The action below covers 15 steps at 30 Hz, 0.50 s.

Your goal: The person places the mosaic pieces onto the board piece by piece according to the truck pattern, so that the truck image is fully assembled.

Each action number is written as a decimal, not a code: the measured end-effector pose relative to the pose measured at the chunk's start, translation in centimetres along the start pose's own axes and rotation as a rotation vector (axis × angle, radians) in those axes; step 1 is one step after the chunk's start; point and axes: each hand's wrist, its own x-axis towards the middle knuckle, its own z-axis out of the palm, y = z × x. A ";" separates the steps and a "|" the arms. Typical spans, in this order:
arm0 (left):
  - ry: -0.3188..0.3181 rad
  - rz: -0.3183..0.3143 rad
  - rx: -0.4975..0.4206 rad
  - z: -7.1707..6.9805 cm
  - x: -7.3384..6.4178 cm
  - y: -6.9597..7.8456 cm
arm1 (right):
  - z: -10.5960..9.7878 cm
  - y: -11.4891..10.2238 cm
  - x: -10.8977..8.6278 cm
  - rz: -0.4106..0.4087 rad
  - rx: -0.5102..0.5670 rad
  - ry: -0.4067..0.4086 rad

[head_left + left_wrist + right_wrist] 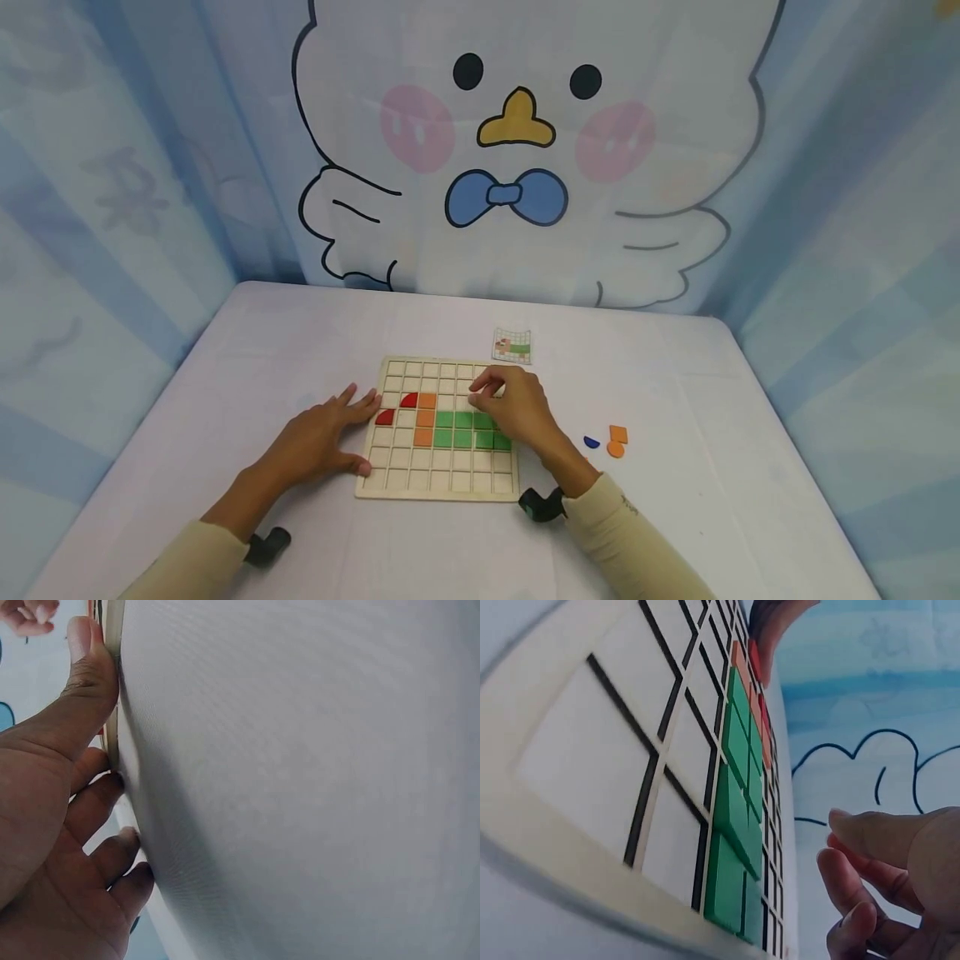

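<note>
A pale wooden grid board (408,481) lies on the table. On it are several green squares (443,438), a column of orange squares (423,437) and two red quarter-round pieces (385,417). My left hand (318,437) rests at the board's left edge with fingers spread; in the left wrist view its thumb (88,675) touches the board's side. Over the board's right part hovers my right hand (517,408), thumb and fingers loosely bent. The right wrist view shows its fingers (844,881) apart from the green squares, and I see no piece between them.
A small picture card (512,346) lies behind the board. To the right lie an orange square (618,434), an orange circle (615,450) and a blue half-round piece (592,442). A printed curtain (517,250) stands behind the white table (675,375).
</note>
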 end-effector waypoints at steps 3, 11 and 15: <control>0.001 -0.002 -0.001 0.0 0.0 -0.1 | -0.9 0.6 -0.6 0.038 -0.005 0.023; -0.002 0.000 0.011 -0.1 -0.1 0.1 | -3.0 2.4 -2.0 0.118 -0.051 0.059; -0.006 -0.003 0.018 -0.2 -0.1 0.2 | -4.2 3.5 -2.7 0.154 -0.082 0.072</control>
